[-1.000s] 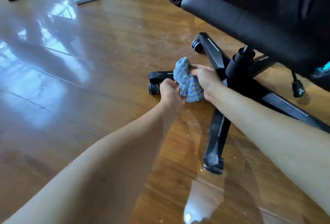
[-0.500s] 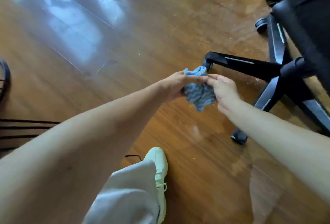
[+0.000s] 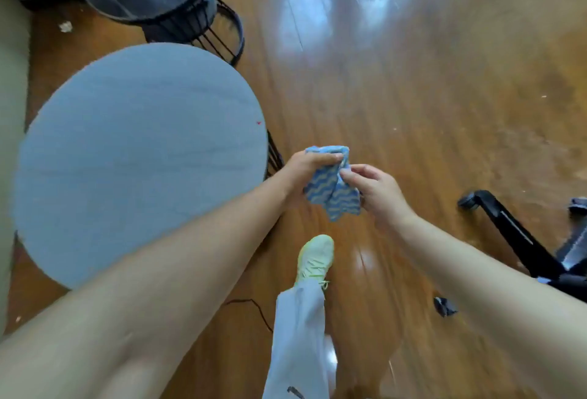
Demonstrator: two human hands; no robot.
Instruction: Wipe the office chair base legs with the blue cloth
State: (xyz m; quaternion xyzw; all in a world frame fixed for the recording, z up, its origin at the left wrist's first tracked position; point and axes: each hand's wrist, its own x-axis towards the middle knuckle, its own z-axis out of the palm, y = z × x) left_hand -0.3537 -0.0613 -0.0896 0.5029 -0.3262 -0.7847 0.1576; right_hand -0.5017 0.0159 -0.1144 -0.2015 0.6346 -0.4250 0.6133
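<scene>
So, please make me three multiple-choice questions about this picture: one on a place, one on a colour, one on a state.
1. Where is the black angular chair base leg, seen from the left hand and right hand? A. to their left B. to their right C. directly beneath them
2. What colour is the lace-up shoe? A. red B. black C. pale yellow-green
3. What is the state of the blue wavy-striped cloth? A. lying flat, untouched B. gripped by both hands C. draped over the leg
Answers: 1 B, the leg is at the right edge; 2 C, its upper is pale yellow-green; 3 B, each hand holds a fold.
</scene>
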